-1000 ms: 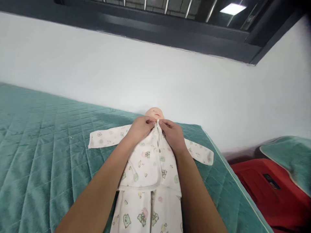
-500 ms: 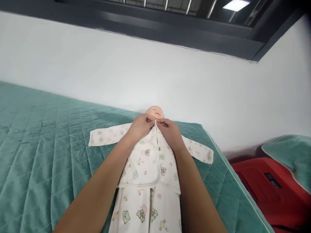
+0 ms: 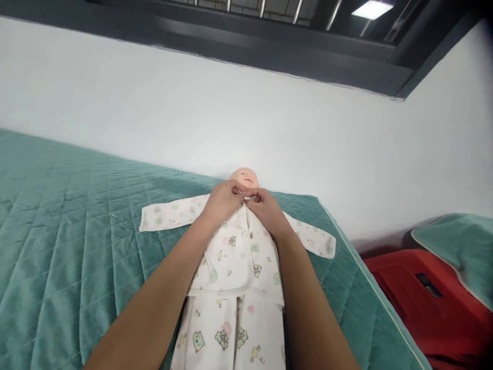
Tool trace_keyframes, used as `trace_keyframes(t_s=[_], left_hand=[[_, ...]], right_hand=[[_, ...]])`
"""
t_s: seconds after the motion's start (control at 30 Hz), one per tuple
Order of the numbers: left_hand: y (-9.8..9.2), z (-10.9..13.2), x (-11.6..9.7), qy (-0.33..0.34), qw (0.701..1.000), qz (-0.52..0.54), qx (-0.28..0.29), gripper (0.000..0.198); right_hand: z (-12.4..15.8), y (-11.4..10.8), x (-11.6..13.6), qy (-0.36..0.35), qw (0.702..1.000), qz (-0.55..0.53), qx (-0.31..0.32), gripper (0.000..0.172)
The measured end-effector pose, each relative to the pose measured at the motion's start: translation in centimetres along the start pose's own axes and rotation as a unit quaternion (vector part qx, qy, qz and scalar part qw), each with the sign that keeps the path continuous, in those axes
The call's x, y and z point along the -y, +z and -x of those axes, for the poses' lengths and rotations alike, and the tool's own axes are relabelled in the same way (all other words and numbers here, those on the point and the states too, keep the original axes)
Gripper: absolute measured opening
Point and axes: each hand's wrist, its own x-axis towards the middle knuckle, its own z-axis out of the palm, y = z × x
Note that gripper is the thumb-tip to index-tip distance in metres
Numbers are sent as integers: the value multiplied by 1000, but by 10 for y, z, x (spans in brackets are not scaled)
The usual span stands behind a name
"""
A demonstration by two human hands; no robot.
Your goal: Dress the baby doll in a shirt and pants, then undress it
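A baby doll [image 3: 245,176] lies on its back, its head near the wall. It wears a white baby jacket [image 3: 231,257] printed with small bears, and matching trousers [image 3: 208,334]. Both sleeves stretch out sideways. At the collar, just under the doll's chin, my left hand [image 3: 224,198] pinches the jacket's edge. My right hand [image 3: 265,208] grips the opposite collar edge, its fingertips meeting those of the left. A button [image 3: 245,235] shows on the jacket front below the hands. The fingers partly hide the collar.
Green quilted cover [image 3: 77,257] spreads beneath the doll, its edge running down the right side. Beyond that edge is a red plastic object [image 3: 419,298] with green cloth [image 3: 462,252] over part of it. A white wall [image 3: 192,108] rises behind, below a dark window frame [image 3: 231,36].
My right hand's fingers have shifted slightly left and over the collar, closer to the left fingertips. The collar edges that stood up between the hands now sit lower, mostly covered.
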Motion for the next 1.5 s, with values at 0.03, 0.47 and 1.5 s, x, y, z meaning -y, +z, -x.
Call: trace_keyframes(t_s=[0.03,0.47,1.5], left_hand=[[0,0,1,-4,1000,9,0,11],[-13,12,-8,-18,1000,-12,21,14],[-9,13,9,93,994,-44,35,23]], right_hand=[[0,1,-1,-1,1000,-4,1,27],[-5,0,-9,-61,998,-29,-16,17],[48,-4,-19,-160,987,24,-12,37]])
